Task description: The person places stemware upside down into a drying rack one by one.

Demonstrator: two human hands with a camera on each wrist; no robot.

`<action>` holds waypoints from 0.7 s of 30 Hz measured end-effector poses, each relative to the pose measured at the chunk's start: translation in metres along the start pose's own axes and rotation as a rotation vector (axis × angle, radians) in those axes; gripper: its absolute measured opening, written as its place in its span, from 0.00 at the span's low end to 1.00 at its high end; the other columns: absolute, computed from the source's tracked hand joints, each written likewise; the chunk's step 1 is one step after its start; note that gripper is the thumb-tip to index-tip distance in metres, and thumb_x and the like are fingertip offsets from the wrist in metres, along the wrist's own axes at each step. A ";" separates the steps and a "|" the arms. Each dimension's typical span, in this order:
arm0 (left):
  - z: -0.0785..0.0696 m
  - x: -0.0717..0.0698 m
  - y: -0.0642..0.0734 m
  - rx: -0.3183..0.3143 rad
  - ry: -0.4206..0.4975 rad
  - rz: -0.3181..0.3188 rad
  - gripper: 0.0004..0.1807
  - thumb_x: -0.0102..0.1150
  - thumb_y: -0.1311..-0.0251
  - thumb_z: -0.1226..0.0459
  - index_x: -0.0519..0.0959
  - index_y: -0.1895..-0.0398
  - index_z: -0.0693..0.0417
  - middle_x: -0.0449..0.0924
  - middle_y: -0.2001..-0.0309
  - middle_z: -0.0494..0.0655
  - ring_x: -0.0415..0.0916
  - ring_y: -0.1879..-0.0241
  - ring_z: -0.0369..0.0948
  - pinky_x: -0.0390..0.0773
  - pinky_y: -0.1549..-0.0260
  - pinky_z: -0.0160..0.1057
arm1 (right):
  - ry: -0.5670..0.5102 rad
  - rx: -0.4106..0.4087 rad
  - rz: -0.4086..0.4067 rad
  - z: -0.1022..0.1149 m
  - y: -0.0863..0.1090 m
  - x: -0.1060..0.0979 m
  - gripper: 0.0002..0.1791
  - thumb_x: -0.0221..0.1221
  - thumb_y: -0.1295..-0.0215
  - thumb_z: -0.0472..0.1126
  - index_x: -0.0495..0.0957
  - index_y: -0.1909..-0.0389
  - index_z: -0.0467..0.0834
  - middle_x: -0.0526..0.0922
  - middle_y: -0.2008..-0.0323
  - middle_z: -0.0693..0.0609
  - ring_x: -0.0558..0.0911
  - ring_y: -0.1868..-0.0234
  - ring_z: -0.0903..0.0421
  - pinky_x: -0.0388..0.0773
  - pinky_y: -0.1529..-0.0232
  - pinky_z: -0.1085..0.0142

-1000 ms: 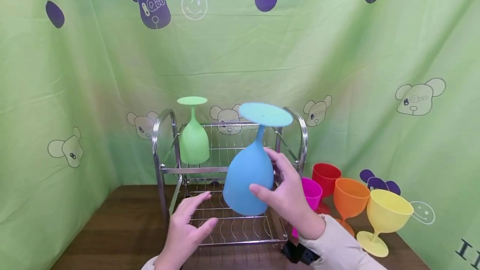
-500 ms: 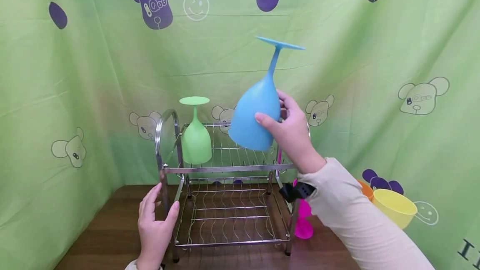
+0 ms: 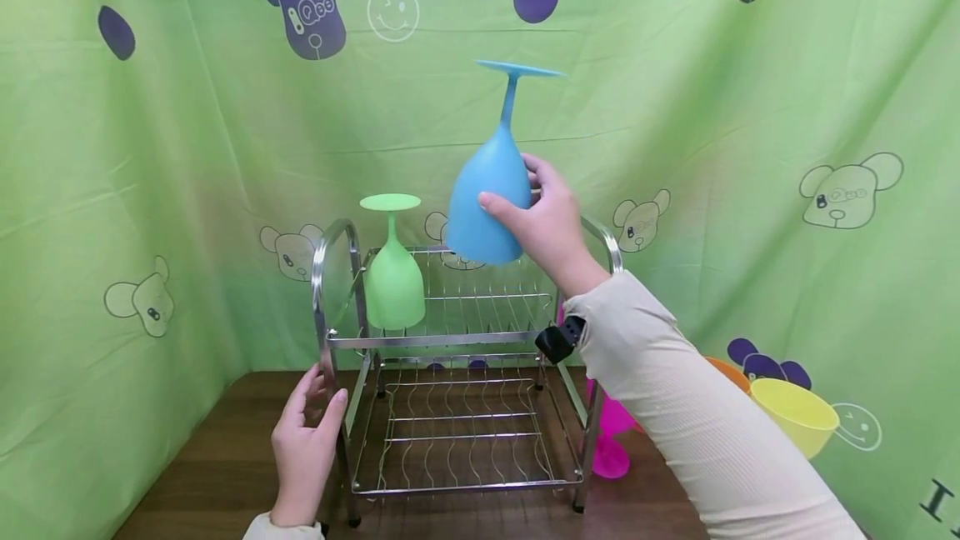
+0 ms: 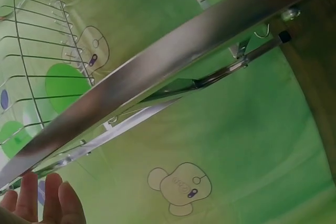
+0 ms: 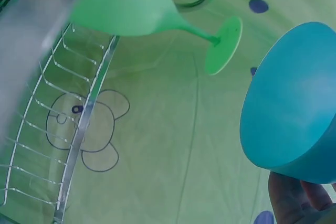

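Blue goblet (image 3: 489, 198) is upside down, slightly tilted, in your right hand (image 3: 551, 219), thumb and fingers around the bowl, held above the upper tier (image 3: 487, 298) of the metal dish rack (image 3: 457, 341). Green goblet (image 3: 394, 290) stands inverted on that tier's left. Your left hand (image 3: 302, 444) is at the left front post (image 3: 323, 323), thumb spread from fingers; can't tell if it touches.

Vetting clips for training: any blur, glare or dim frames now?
Head: bright, blue cup crisp, shiny streaks on the rack. Left wrist: dimmer, close bar with soft sheen. Right wrist: metal edge smeared at upper left, green cup clearer.
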State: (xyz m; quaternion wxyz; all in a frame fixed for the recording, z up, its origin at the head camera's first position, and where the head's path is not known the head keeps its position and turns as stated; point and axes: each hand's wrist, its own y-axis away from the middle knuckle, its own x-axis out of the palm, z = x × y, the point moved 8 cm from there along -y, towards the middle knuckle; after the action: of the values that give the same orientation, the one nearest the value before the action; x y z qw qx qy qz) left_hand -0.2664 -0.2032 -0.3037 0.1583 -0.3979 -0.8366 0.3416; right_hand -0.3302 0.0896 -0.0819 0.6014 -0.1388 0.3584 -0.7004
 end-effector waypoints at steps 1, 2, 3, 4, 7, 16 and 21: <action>0.001 0.000 0.000 -0.014 -0.003 0.002 0.22 0.64 0.48 0.76 0.77 0.48 0.69 0.81 0.62 0.58 0.72 0.65 0.23 0.71 0.70 0.22 | 0.004 0.000 0.002 0.000 -0.002 0.002 0.40 0.66 0.47 0.49 0.65 0.34 0.39 0.74 0.49 0.39 0.76 0.52 0.45 0.76 0.52 0.48; 0.003 0.000 -0.001 -0.026 -0.006 0.006 0.20 0.64 0.48 0.76 0.78 0.49 0.69 0.82 0.64 0.59 0.72 0.67 0.23 0.71 0.72 0.22 | 0.009 -0.003 0.004 0.001 -0.004 0.003 0.40 0.66 0.47 0.48 0.65 0.34 0.39 0.74 0.49 0.39 0.76 0.52 0.45 0.76 0.51 0.48; 0.004 0.000 -0.001 -0.036 -0.014 0.011 0.19 0.65 0.48 0.75 0.79 0.51 0.69 0.82 0.64 0.59 0.72 0.68 0.23 0.71 0.74 0.22 | 0.016 -0.007 0.006 0.001 -0.006 0.004 0.40 0.66 0.47 0.48 0.65 0.34 0.39 0.75 0.49 0.39 0.76 0.52 0.45 0.76 0.52 0.48; 0.005 0.000 -0.002 -0.047 -0.023 0.015 0.18 0.65 0.48 0.75 0.79 0.52 0.69 0.82 0.65 0.58 0.72 0.69 0.23 0.71 0.74 0.22 | 0.025 -0.011 0.008 0.001 -0.008 0.006 0.40 0.67 0.47 0.48 0.65 0.34 0.39 0.75 0.50 0.39 0.77 0.52 0.45 0.76 0.52 0.48; 0.007 0.000 -0.004 -0.057 -0.046 0.025 0.15 0.67 0.49 0.74 0.81 0.56 0.69 0.82 0.67 0.58 0.71 0.72 0.23 0.70 0.75 0.23 | 0.056 -0.021 0.023 0.001 -0.014 0.010 0.40 0.67 0.47 0.47 0.65 0.35 0.39 0.75 0.50 0.39 0.77 0.52 0.45 0.77 0.52 0.49; 0.006 -0.005 -0.007 -0.055 -0.075 0.029 0.13 0.68 0.51 0.74 0.82 0.61 0.71 0.83 0.68 0.62 0.71 0.76 0.23 0.69 0.78 0.22 | 0.029 -0.004 0.146 -0.011 -0.025 0.025 0.39 0.66 0.45 0.46 0.64 0.33 0.40 0.74 0.46 0.38 0.76 0.49 0.44 0.77 0.52 0.48; 0.006 -0.004 -0.008 -0.059 -0.122 0.050 0.12 0.68 0.50 0.73 0.83 0.61 0.69 0.84 0.67 0.60 0.73 0.76 0.24 0.69 0.78 0.23 | 0.021 0.039 0.182 -0.020 -0.029 0.027 0.40 0.65 0.43 0.47 0.61 0.31 0.41 0.72 0.43 0.38 0.74 0.46 0.44 0.75 0.49 0.47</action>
State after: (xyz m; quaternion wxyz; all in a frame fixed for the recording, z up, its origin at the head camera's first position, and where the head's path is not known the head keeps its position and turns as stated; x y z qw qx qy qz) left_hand -0.2716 -0.2126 -0.3021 0.0866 -0.4018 -0.8441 0.3442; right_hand -0.3710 0.0711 -0.0828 0.6615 -0.0864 0.3620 -0.6511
